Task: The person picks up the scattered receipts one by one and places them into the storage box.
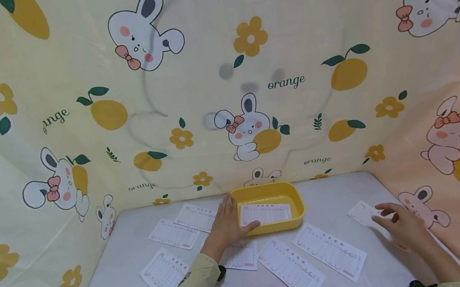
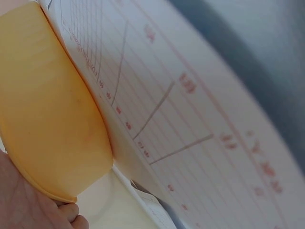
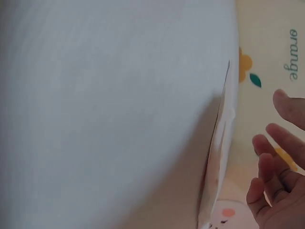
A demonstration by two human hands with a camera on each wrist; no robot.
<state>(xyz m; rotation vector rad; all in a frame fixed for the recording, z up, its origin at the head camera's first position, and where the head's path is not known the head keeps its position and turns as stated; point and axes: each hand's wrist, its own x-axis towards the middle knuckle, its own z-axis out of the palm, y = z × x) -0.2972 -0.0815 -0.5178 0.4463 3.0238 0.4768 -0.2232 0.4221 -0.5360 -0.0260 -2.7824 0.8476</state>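
Note:
My left hand holds the left front corner of a shallow yellow plastic tray, its thumb along the front rim. In the left wrist view, the fingers bend over the rim of the tray. A printed paper slip with a grid lies inside the tray. At the table's right side, my right hand hovers over another white slip, partly hidden by the hand. The right wrist view shows the fingers spread and loosely bent, apart from the slip, whose edge lifts off the table.
Several printed slips lie around the tray: one at left front, one at left back, one at front, one at right front. Some overlap. A patterned cloth encloses the white table at the back and sides.

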